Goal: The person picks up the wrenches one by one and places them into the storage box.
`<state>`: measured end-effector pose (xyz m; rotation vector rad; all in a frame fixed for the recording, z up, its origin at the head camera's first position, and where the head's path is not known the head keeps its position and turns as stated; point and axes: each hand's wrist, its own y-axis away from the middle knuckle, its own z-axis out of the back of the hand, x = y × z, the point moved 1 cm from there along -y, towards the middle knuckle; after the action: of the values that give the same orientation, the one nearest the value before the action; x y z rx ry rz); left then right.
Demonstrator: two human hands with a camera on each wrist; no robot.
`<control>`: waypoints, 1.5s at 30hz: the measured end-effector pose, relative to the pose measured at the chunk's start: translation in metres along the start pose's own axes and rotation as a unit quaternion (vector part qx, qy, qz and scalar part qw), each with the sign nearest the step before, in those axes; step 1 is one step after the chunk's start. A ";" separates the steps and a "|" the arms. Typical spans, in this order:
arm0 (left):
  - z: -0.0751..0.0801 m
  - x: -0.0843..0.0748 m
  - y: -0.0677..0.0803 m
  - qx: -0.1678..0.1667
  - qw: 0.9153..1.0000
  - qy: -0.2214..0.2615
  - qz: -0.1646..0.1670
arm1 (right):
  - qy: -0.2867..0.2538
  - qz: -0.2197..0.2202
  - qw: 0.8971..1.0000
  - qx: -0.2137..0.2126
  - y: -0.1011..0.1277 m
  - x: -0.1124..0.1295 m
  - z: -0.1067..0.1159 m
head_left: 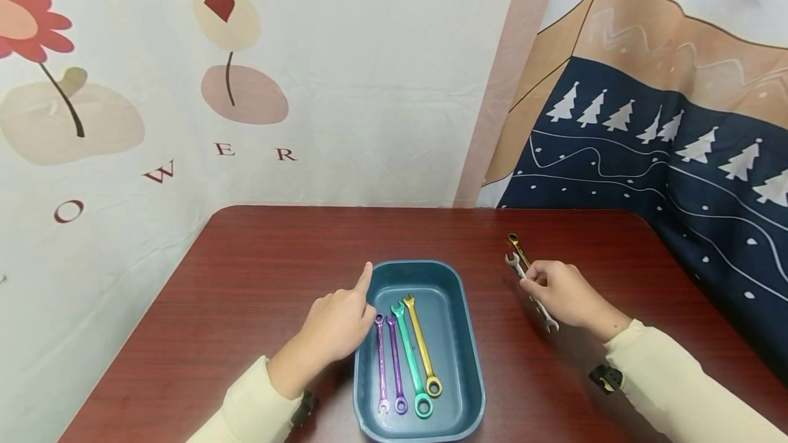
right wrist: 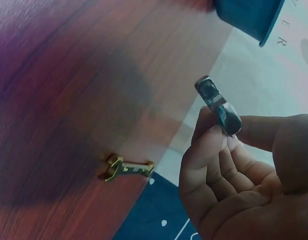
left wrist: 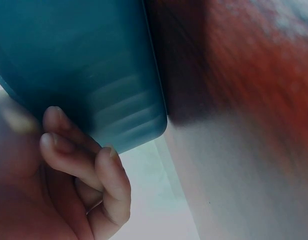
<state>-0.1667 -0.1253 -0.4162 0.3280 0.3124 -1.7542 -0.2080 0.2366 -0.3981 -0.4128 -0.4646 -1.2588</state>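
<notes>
A dark red wood-grain counter (head_left: 258, 272) with rounded far corners stands against hung cloths: a pale one with flowers and letters (head_left: 185, 87) behind its far and left edges, a navy one with white trees (head_left: 665, 156) along the right edge.

Near the middle of the front edge sits a teal tray (head_left: 458, 333). In it lie four wrenches side by side, running front to back: two purple wrenches (head_left: 389, 364), a green wrench (head_left: 409, 357) and a yellow wrench (head_left: 421, 347).

The left hand (head_left: 338, 323) rests against the tray's left rim, forefinger stretched toward the tray's far left corner, the other fingers loosely curled and holding nothing. The right hand (head_left: 563, 292), right of the tray, pinches a silver wrench (head_left: 531, 292) between thumb and fingers. A gold wrench (head_left: 517, 246) lies on the counter just beyond it, toward the far edge.

The left wrist view shows only the tray's outer wall (left wrist: 94, 65), blurred, with curled fingertips (left wrist: 111, 170) beside it. The right wrist view shows the silver wrench's end (right wrist: 219, 107) raised off the surface in the fingers, the gold wrench (right wrist: 129, 167) flat on the counter apart from the hand, and a corner of the tray (right wrist: 249, 15).

Bare counter runs from the tray to the far edge, and along the left side.
</notes>
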 end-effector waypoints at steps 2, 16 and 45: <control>0.000 0.000 0.000 0.000 1.000 0.000 -0.001 | -0.013 -0.002 1.000 0.007 0.000 0.002 0.000; -0.001 0.000 0.000 -0.003 1.000 -0.002 -0.001 | -0.106 -0.011 0.993 0.046 0.004 0.015 -0.004; 0.001 -0.001 0.000 -0.001 1.000 -0.008 -0.003 | -0.245 0.005 0.959 0.141 0.010 0.060 -0.023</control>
<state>-0.1663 -0.1252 -0.4147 0.3118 0.3030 -1.7609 -0.1817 0.1780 -0.3851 -0.4823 -1.0486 -1.0538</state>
